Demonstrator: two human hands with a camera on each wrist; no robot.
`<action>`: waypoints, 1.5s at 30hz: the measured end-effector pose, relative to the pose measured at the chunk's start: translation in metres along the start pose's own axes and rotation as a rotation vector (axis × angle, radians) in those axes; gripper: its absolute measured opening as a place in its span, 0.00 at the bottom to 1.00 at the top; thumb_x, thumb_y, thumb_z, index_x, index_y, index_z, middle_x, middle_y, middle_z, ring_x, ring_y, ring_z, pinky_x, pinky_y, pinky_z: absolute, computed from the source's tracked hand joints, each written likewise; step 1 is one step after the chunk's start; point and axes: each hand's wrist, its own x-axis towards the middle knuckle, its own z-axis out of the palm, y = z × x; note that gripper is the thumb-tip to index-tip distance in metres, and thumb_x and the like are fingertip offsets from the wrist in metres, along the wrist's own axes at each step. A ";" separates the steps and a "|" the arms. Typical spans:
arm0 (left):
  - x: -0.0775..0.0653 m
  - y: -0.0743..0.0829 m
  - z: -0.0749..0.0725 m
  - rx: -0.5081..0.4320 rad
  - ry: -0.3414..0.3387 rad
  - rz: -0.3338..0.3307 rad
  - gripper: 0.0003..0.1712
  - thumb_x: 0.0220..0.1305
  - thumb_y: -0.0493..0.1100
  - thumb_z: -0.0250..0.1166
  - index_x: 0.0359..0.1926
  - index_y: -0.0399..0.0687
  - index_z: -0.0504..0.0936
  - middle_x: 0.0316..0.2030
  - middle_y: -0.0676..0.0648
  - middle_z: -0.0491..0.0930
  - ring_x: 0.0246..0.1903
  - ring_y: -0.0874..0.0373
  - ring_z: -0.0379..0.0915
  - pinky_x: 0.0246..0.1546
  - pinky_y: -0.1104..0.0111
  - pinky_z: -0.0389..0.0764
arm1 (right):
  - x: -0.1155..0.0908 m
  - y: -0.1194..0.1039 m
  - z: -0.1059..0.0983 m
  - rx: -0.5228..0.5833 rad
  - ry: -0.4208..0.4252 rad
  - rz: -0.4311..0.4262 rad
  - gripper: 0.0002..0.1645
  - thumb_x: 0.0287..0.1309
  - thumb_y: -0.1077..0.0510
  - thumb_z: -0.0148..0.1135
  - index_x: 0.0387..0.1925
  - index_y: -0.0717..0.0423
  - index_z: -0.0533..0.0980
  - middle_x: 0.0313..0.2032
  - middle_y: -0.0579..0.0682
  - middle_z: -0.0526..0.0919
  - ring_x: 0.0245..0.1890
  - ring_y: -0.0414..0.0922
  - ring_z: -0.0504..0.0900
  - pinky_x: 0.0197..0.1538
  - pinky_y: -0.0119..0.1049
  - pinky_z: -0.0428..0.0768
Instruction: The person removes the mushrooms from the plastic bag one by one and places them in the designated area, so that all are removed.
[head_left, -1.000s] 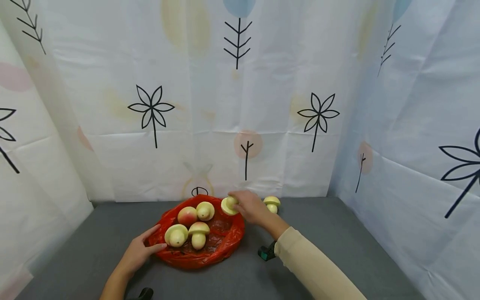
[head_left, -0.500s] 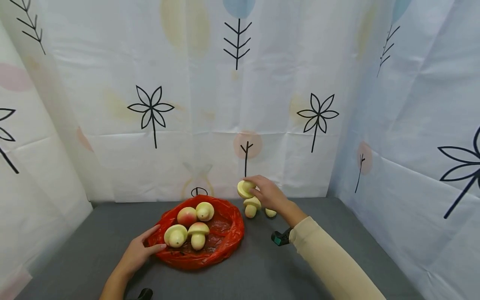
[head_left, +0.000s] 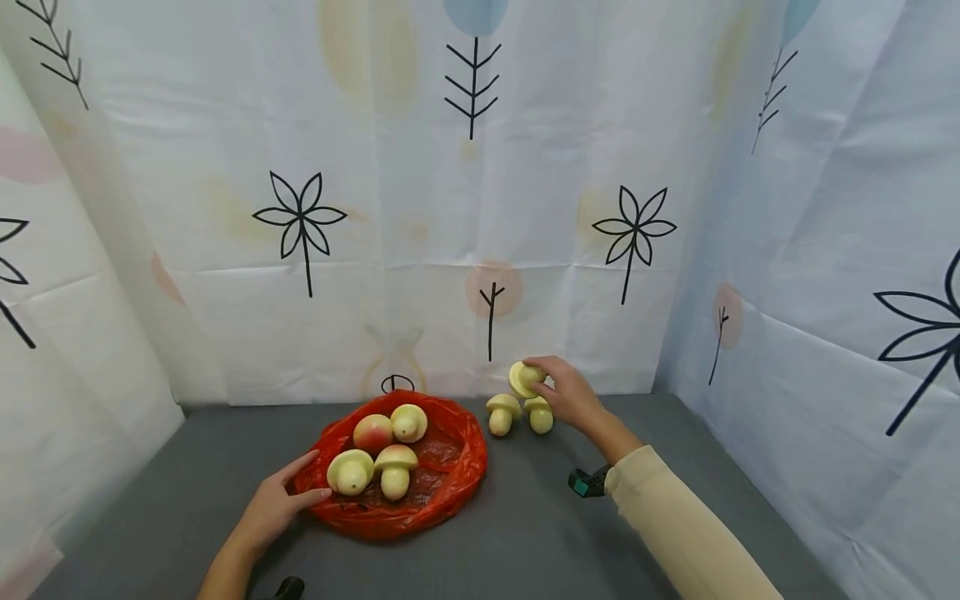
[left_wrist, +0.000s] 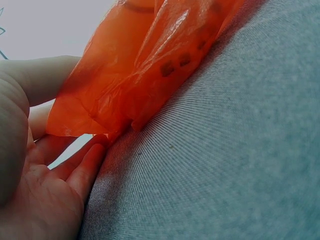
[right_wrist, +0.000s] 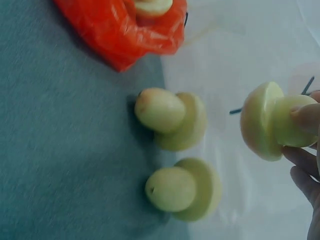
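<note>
My right hand [head_left: 566, 396] pinches a pale yellow mushroom [right_wrist: 262, 120] by its stem, its cap to the left, raised over the table's far side. Two similar mushrooms stand below it, one left [head_left: 502, 414] and one right [head_left: 539, 415], caps up. Several more mushrooms lie in the open red plastic bag [head_left: 468, 492]; one reddish cap [head_left: 372, 433] faces up. My left hand [head_left: 277, 508] holds the bag's left rim. In the left wrist view, the bag's red plastic [left_wrist: 120, 75] lies between thumb and fingers.
The grey table [head_left: 517, 542] ends at a white patterned curtain [head_left: 435, 333] behind, with more curtain at both sides. A dark strapped device [head_left: 588, 482] sits at the right wrist. Another dark piece [head_left: 290, 588] shows by the left forearm.
My right hand has carried its mushroom from the bag's right rim up and rightward. The two standing mushrooms now show beneath it. My left hand stays at the bag.
</note>
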 end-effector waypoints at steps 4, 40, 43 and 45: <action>0.000 -0.002 0.000 -0.004 0.002 0.000 0.50 0.59 0.54 0.70 0.74 0.40 0.57 0.70 0.27 0.53 0.68 0.32 0.48 0.64 0.39 0.54 | -0.008 0.010 0.001 -0.029 0.065 0.001 0.25 0.61 0.64 0.65 0.60 0.62 0.74 0.57 0.61 0.75 0.57 0.58 0.74 0.53 0.54 0.75; 0.000 0.000 0.000 0.035 0.004 -0.023 0.51 0.58 0.56 0.70 0.74 0.41 0.56 0.70 0.27 0.52 0.68 0.31 0.47 0.64 0.38 0.53 | -0.055 0.057 0.023 0.194 0.435 0.385 0.25 0.57 0.65 0.69 0.55 0.62 0.73 0.54 0.65 0.76 0.48 0.60 0.79 0.48 0.54 0.78; -0.001 0.001 0.000 0.034 0.003 -0.025 0.51 0.58 0.56 0.70 0.74 0.41 0.56 0.70 0.27 0.52 0.68 0.31 0.47 0.63 0.38 0.54 | -0.057 0.063 0.025 0.218 0.458 0.434 0.25 0.57 0.66 0.68 0.55 0.63 0.72 0.54 0.66 0.77 0.48 0.60 0.80 0.47 0.53 0.79; -0.001 0.002 0.000 0.037 0.002 -0.026 0.51 0.58 0.57 0.70 0.74 0.41 0.56 0.70 0.27 0.52 0.68 0.31 0.47 0.63 0.37 0.54 | -0.058 0.067 0.026 0.225 0.467 0.456 0.25 0.56 0.66 0.69 0.55 0.63 0.72 0.54 0.66 0.77 0.48 0.60 0.80 0.47 0.53 0.79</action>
